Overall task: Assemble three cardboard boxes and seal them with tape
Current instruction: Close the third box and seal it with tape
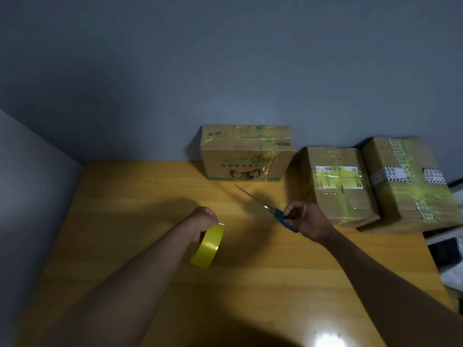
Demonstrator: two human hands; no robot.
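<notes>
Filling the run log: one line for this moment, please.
left hand holds tape roll | right hand holds scissors | three boxes taped

Single head-worn view, looking forward and down over the table [140,196], near the hands, wall behind

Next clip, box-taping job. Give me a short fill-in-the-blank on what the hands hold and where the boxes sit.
1. The left hand grips a roll of ____ tape.
2. The right hand holds blue-handled ____, blades closed.
3. ____ taped brown cardboard boxes stand at the far edge of the wooden table.
4. The box with the cat face stands ____ of the other two.

Missing: yellow; scissors; three; left
</notes>
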